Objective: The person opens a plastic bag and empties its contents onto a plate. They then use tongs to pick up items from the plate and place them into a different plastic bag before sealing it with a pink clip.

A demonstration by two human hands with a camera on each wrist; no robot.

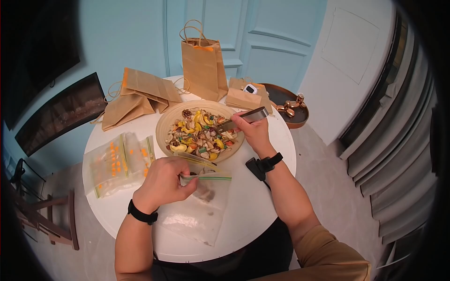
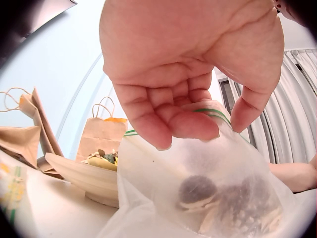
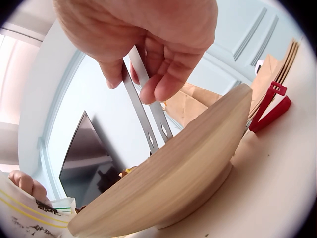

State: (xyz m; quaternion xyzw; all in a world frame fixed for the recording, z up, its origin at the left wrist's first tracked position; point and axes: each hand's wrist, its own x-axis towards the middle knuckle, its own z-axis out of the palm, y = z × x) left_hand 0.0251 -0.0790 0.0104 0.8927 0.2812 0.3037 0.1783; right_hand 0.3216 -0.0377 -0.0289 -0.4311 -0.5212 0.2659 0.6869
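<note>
My left hand (image 1: 165, 183) grips the top edge of a clear zip bag (image 1: 190, 220) with a green seal, at the near side of the table. Dark round pieces and pale ones show inside the bag (image 2: 198, 213) in the left wrist view. Beyond it stands a wooden bowl (image 1: 161, 133) of mixed dried pieces (image 1: 201, 133) in yellow, brown, green and orange. Over the bowl's right side my right hand (image 1: 255, 136) holds metal tongs (image 1: 251, 115), their tips down among the pieces. In the right wrist view the bowl's wall (image 3: 168, 183) hides the tong tips (image 3: 161, 141).
Zip bags with orange marks (image 1: 110, 164) lie at the left of the white table (image 1: 253, 196). Paper bags (image 1: 201, 70) stand and lie behind the bowl, with a small white device (image 1: 250, 89). A red clip (image 3: 270, 111) is beside the bowl. A round tray (image 1: 300, 119) is behind right.
</note>
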